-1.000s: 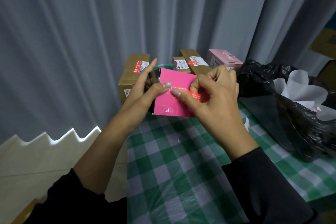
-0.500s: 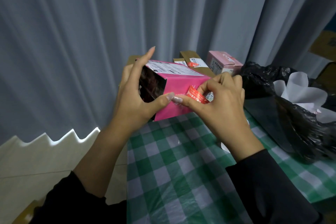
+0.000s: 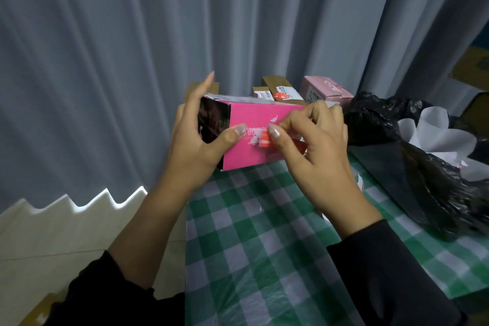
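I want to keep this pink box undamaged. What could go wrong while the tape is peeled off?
1. The red tape, pinched by the right hand, may tear the pink box: whitish scuffed patches show beside it.
2. Only the left hand holds the box above the table; a hard pull might slip it loose.

A grey curtain (image 3: 105, 61) is hanging in deep folds across the whole back, running from nine o'clock round to three o'clock. Daylight (image 3: 111, 200) is slipping in under its wavy hem at eight o'clock and brightening the pale floor (image 3: 53, 241) showing at seven o'clock. A table (image 3: 251, 259) wearing a green-and-white checked cloth is filling the view from six o'clock to four o'clock.
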